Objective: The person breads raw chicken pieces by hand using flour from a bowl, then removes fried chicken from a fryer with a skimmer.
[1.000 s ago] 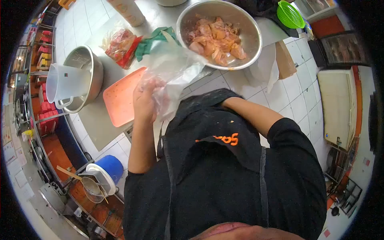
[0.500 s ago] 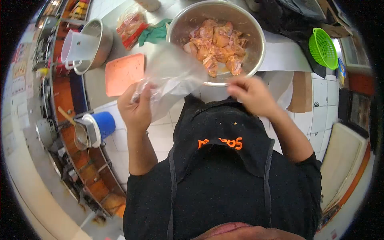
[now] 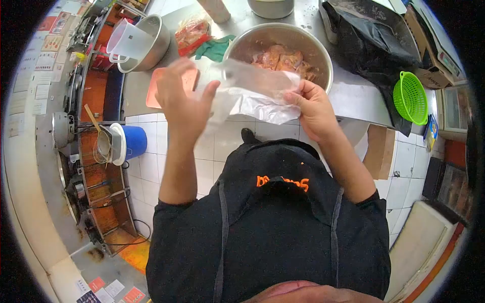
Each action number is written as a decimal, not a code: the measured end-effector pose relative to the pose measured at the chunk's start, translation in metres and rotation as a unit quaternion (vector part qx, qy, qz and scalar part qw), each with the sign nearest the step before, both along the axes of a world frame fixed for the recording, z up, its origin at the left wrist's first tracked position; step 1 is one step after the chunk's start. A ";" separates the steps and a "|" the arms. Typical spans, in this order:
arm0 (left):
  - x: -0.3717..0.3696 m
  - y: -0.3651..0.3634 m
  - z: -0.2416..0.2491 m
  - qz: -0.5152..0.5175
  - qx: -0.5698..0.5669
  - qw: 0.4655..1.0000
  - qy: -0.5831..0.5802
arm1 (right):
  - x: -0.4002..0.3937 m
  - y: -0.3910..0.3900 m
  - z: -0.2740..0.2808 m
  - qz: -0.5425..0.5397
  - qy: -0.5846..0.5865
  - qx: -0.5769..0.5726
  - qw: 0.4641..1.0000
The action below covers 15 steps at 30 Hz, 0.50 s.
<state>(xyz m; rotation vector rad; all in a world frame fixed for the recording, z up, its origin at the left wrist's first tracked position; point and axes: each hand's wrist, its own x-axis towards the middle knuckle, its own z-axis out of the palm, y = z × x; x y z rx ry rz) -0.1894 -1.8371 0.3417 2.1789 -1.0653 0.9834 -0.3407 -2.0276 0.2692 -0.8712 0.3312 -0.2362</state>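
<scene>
Thin clear plastic bag [image 3: 252, 93], glossy and crinkled, semi-transparent. Large bowl [image 3: 279, 55] of brushed metal, dull sheen, holding wet, glistening raw meat [image 3: 283, 58]. Second metal pot [image 3: 151, 40], smooth and reflective, with a translucent matt plastic jug [image 3: 126, 40]. Orange plastic tray [image 3: 172, 86], matt, finely pitted. Green cloth [image 3: 212, 48], soft and creased. Black plastic sack [image 3: 374, 45], shiny and wrinkled. Green plastic basket [image 3: 410, 98], perforated. Worktop [image 3: 348, 93] of smooth grey metal. Floor [image 3: 151, 166] of glossy white tile. Black cloth apron [image 3: 273, 227], matt.
</scene>
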 end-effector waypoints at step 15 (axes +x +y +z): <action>-0.066 -0.031 -0.051 -0.228 -0.043 0.813 0.533 | -0.021 -0.006 -0.014 0.067 -0.004 -0.186 0.980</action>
